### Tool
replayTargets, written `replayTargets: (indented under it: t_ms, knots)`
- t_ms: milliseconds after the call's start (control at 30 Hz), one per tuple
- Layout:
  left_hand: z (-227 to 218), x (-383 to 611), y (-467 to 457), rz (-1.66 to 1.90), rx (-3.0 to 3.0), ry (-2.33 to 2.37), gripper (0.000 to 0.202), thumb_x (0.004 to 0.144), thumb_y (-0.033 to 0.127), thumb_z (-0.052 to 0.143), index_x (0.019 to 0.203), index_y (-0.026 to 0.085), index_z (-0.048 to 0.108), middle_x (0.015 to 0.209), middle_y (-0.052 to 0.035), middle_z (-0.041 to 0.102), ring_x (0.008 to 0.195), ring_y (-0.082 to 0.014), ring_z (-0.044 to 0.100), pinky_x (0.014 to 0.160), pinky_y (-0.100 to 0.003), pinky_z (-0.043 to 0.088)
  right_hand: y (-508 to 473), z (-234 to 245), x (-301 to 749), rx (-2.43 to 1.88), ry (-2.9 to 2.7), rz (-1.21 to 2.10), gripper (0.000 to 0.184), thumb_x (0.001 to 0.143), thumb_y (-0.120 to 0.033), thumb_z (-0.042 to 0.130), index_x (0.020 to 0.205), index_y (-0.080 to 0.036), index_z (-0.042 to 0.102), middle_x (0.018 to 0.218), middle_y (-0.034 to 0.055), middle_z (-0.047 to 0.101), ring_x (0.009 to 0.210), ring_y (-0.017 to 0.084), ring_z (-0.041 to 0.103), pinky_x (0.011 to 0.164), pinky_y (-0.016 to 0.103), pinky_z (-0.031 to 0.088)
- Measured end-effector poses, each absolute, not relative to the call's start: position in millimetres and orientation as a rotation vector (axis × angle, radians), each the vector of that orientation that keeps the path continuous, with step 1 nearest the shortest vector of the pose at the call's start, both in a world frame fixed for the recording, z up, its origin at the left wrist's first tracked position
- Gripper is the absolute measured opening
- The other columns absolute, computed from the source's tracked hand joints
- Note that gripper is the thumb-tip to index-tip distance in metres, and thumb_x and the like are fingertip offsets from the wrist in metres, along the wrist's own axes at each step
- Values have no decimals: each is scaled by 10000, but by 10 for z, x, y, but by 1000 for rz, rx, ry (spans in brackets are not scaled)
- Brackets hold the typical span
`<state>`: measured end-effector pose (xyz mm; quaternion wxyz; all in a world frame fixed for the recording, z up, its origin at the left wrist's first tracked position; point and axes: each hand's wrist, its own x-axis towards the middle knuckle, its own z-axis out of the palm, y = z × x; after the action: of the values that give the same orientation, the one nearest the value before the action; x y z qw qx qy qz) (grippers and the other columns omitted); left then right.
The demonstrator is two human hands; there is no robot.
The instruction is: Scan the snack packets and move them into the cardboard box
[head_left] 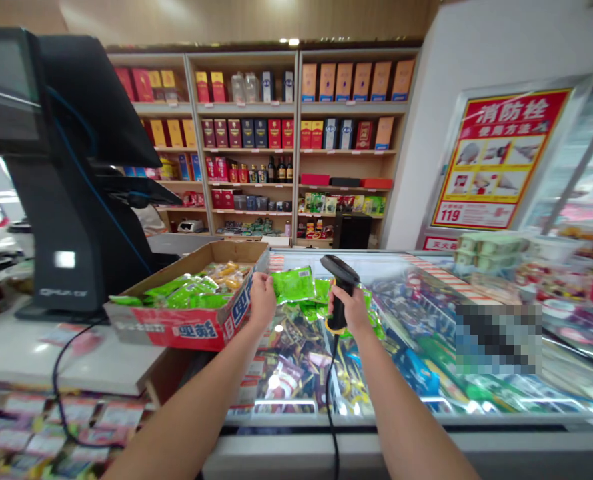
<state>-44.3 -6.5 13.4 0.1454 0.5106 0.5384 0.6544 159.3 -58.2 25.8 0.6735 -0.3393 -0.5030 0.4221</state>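
Observation:
My left hand (262, 300) is closed on a green snack packet (293, 285), holding it up over the glass-topped freezer (426, 280). My right hand (349, 310) grips the handle of a black barcode scanner (339, 273), whose head points left toward the packet. The scanner's black cable (332, 400) hangs down toward me. More green packets (321, 303) lie on the glass under both hands. To the left, an open cardboard box (186, 323) holds several green and yellow packets.
A black register terminal (71, 173) stands on the white counter (51, 353) at left. Shelves of boxed goods and bottles (276, 133) fill the back wall. A red poster (499, 157) hangs at right. Stacked goods (491, 250) sit on the freezer's far right.

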Motion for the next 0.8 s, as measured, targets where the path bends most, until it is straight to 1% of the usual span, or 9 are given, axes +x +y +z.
replayTargets:
  t_ms: [67,167,333,400,567,800]
  knots:
    - [-3,-434,-52,1880,1455,1608,116,854,173,480,764,224,427,674,22,499,683,-160,514,680,-284,402,-601,262,1593,-808,-1272,1047,212,692,-356,687,754,-168,613,492,-42,564,343,110,488,366,231,414]
    - [-139,-510,-14,1864,1410,1660,124,861,165,464,772,230,407,684,21,499,692,-163,520,679,-287,406,-623,263,1570,-896,-1452,1126,178,678,-324,691,682,-167,607,446,-40,543,320,110,472,338,222,394]
    - [-231,-578,5,1840,1402,1646,103,878,208,449,788,233,406,662,32,482,647,-158,504,647,-282,392,-630,243,1532,-956,-1478,1143,136,653,-279,687,629,-173,606,423,-41,536,304,113,469,315,210,370]
    - [-231,-568,-1,1849,1392,1636,101,880,209,445,791,233,406,663,30,484,641,-157,503,638,-281,387,-628,234,1533,-961,-1486,1141,154,661,-284,680,590,-175,597,417,-35,537,305,116,475,317,211,374]
    - [-200,-545,-25,1857,1391,1644,105,873,202,457,785,234,411,661,29,487,646,-160,510,649,-286,402,-632,229,1539,-992,-1534,1140,264,676,-305,662,473,-178,551,384,-15,526,296,121,481,329,216,378]
    - [-203,-574,-21,1874,1383,1652,97,859,204,469,777,231,426,675,21,502,668,-162,528,695,-299,442,-609,205,1530,-1015,-1546,1143,246,684,-311,635,492,-179,554,386,-16,528,296,112,471,338,220,380]
